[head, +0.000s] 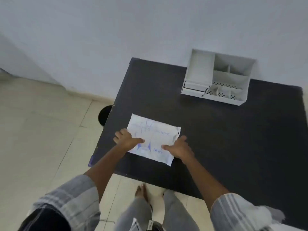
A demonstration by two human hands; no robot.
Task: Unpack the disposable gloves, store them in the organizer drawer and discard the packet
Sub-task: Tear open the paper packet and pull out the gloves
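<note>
Head view — glove packet (155, 135) flat near tabletop (225, 139) front-left edge; left hand (126, 139) and right hand (180, 147) pinch its side edges, thumbs on top. Organizer (216, 77) at far edge — bare tabletop between.

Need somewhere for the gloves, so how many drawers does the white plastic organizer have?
2, stacked at the front left of the white plastic organizer: upper drawer over lower drawer. Others may be hidden.
</note>
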